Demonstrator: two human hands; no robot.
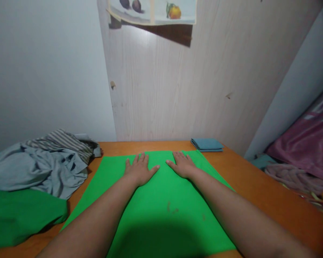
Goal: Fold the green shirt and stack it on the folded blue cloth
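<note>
A bright green cloth (156,200) lies spread flat on the orange-brown table (258,193), with a few dark stains near its middle. My left hand (141,169) rests palm down on its far part, fingers apart and thumb pointing right. To the right, my right hand (181,165) also presses flat on the cloth, its thumb toward the left hand. Neither hand grips anything. Both forearms cover parts of the cloth's sides, and a shadow falls over its near part.
Crumpled grey and striped fabric (48,165) is heaped at the left, above a darker green cloth (24,215). A folded blue cloth (207,144) sits at the far right corner of the table. Behind stands a wood-grain panel (164,89); pink fabric (307,143) hangs right.
</note>
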